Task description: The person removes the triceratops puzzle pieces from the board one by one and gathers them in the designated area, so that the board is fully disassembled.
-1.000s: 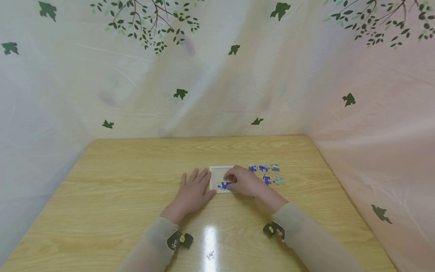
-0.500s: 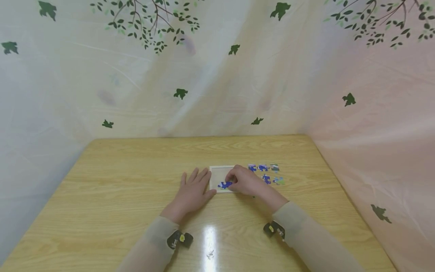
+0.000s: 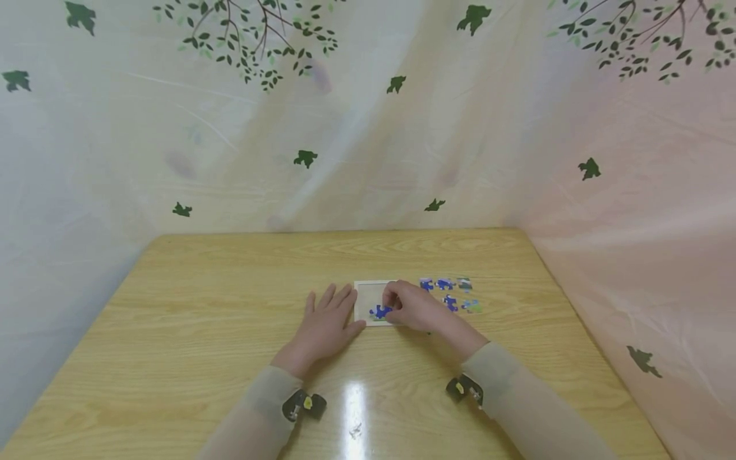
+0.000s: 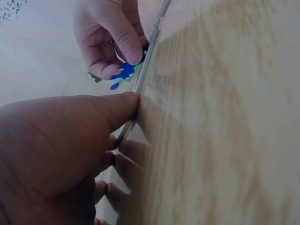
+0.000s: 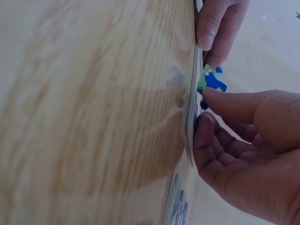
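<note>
A blue puzzle piece (image 3: 379, 312) with white and green parts is pinched between the thumb and curled fingers of my right hand (image 3: 418, 306). In the right wrist view the piece (image 5: 214, 82) is tilted up over the pale puzzle frame (image 5: 191, 112). My left hand (image 3: 324, 326) lies flat on the table, its fingers spread and straight. Its thumb and fingertips touch the left edge of the frame (image 3: 376, 282). From the left wrist, the thumb (image 4: 122, 108) shows pressed to the frame's edge. My right hand hides the frame's right part.
Several loose puzzle pieces (image 3: 451, 303) lie in rows on the table to the right of the frame. A green bit (image 3: 429, 333) shows below my right wrist. The wooden table (image 3: 230, 287) ends at a leaf-patterned curtain (image 3: 356, 185).
My right hand has shifted very slightly to the right, and the puzzle piece in it has tilted and risen a little. My left hand stays in place.
</note>
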A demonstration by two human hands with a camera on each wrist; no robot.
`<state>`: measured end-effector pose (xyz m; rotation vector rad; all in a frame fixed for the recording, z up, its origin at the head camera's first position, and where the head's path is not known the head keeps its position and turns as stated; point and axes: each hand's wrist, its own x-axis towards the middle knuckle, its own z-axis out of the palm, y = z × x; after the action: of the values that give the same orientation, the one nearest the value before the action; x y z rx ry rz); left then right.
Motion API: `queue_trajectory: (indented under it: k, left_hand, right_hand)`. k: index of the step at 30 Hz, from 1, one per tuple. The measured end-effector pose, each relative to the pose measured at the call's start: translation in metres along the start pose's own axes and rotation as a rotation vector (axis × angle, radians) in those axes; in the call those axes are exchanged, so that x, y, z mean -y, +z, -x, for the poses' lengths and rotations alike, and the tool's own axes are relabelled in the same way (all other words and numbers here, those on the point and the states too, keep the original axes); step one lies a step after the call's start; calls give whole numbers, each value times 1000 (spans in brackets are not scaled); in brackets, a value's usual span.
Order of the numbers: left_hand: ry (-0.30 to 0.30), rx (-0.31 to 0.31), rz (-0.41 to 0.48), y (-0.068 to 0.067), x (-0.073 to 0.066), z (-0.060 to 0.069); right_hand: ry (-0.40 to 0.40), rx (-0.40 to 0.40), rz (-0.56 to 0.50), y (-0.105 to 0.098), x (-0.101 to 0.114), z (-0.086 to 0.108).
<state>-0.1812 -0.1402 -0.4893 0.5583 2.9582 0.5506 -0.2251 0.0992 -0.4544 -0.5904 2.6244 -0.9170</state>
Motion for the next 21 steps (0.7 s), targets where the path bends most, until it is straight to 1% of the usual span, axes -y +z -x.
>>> queue_trajectory:
  k: [6, 8, 11, 15, 21]
  left_hand:
    - [0, 7, -8, 0, 1, 0]
    - [-3, 13, -8, 1, 1, 0]
    - [2, 7, 1, 0, 0, 0]
    - [-3, 7, -3, 0, 0, -1]
    - [-14, 7, -6, 2, 1, -2]
  right_hand:
    - [-18, 1, -42, 0, -1, 2]
    - [-18, -3, -57, -1, -2, 2]
    - [-11, -12, -81, -2, -3, 3]
    - [-8, -44, -102, -6, -4, 4]
    - [-21, -88, -125, -15, -8, 12]
